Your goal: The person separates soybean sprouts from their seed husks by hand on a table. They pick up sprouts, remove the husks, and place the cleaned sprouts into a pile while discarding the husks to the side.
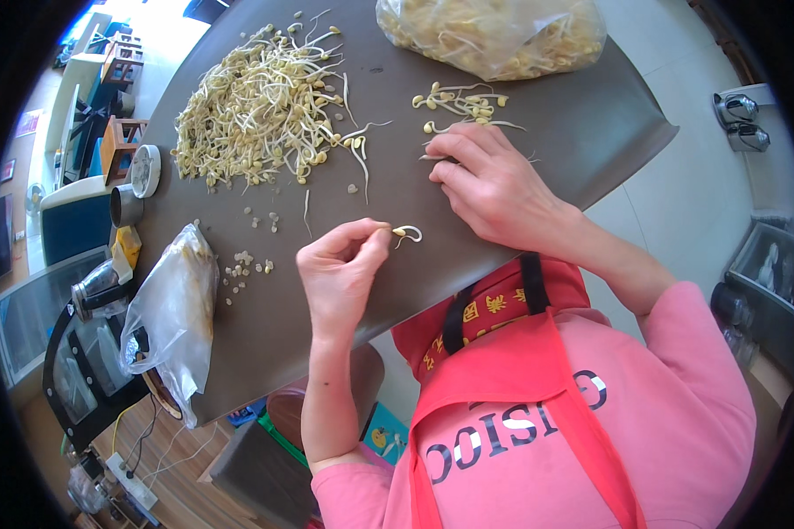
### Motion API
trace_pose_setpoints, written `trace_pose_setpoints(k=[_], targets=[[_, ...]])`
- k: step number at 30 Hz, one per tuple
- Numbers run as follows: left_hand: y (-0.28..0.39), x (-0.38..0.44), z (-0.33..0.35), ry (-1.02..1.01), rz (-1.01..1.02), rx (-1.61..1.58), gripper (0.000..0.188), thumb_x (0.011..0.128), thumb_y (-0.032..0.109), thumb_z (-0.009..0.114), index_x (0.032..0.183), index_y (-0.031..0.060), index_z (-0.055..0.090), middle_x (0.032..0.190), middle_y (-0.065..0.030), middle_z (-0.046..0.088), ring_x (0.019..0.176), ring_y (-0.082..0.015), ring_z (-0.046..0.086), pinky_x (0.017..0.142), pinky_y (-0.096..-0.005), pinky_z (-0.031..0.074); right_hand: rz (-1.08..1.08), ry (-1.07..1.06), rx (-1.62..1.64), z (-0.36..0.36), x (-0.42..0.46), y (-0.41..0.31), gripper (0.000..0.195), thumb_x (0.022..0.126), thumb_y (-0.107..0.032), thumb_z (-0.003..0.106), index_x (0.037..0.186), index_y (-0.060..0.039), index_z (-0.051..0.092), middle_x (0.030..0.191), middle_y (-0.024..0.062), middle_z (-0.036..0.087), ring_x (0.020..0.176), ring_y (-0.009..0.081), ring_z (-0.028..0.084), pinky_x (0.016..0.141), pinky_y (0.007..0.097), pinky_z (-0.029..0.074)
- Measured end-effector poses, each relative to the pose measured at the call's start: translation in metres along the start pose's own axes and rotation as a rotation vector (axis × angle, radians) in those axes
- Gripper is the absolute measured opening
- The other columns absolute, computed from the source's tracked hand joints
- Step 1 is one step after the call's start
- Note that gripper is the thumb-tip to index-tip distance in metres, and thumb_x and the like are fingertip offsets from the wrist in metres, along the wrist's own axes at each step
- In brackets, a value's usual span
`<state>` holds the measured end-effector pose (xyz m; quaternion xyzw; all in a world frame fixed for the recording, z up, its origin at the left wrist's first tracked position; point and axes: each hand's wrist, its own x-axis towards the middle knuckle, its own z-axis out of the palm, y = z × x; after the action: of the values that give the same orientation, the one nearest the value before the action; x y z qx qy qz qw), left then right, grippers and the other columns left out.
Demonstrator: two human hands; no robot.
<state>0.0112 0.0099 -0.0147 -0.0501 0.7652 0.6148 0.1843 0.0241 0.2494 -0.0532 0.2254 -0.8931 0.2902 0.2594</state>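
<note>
My left hand (341,264) pinches a single bean sprout (410,231) between thumb and forefinger, above the brown tabletop. The sprout's curved white stem sticks out to the right of the fingertips. My right hand (493,178) rests low over the table with its fingers curled down. Just beyond those fingers lies a small group of bean sprouts (466,102), and a pale stem shows at the fingertips. What the right fingers hold underneath is hidden. A large heap of bean sprouts (258,112) spreads over the far left of the table.
A clear plastic bag of sprouts (496,40) stands at the far edge. Loose seed hulls (238,268) are scattered on the left, beside a crumpled plastic bag (178,311). A round white-rimmed lid (146,170), a metal cup (127,206) and a glass jug (99,291) stand along the left edge.
</note>
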Motion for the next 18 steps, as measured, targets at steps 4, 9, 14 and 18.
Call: trace_pose_setpoints(k=[4,9,14,18], targets=[[0.002,0.011,-0.013,0.28,0.178,0.319,0.016,0.089,-0.007,0.07,0.102,-0.0009,0.078,0.079,0.0015,0.07,0.065,-0.0023,0.059,0.058,-0.0192,0.045,-0.026,0.08,-0.031,0.003,0.006,-0.011,0.018,0.076,-0.004,0.071,0.092,0.0027,0.07,0.114,0.0128,0.066,0.11,0.0322,0.061,0.095,0.0442,0.05],[-0.004,0.044,-0.002,0.156,0.808,0.831,0.017,0.087,0.002,0.074,0.104,0.004,0.075,0.1,-0.0138,0.069,0.099,-0.0339,0.064,0.087,-0.0448,0.055,-0.346,-0.193,0.101,0.023,0.011,-0.04,0.018,0.073,-0.015,0.068,0.087,-0.0031,0.07,0.101,0.007,0.062,0.105,0.0249,0.059,0.093,0.0377,0.048],[-0.016,0.03,-0.03,0.255,0.983,1.016,0.01,0.087,0.007,0.077,0.096,0.0062,0.071,0.104,-0.0116,0.068,0.102,-0.0313,0.064,0.085,-0.0433,0.055,-0.405,-0.21,-0.051,-0.005,0.013,0.021,0.017,0.08,-0.013,0.067,0.093,-0.0024,0.068,0.107,0.0092,0.063,0.109,0.0269,0.062,0.096,0.0396,0.051],[-0.017,0.039,-0.062,0.559,0.943,1.281,0.012,0.09,0.008,0.077,0.101,0.0074,0.074,0.098,-0.0085,0.07,0.093,-0.0306,0.066,0.083,-0.044,0.055,-0.423,-0.168,-0.336,-0.024,0.036,0.08,0.019,0.081,-0.011,0.067,0.095,0.002,0.068,0.117,0.0139,0.063,0.115,0.03,0.062,0.1,0.0422,0.052]])
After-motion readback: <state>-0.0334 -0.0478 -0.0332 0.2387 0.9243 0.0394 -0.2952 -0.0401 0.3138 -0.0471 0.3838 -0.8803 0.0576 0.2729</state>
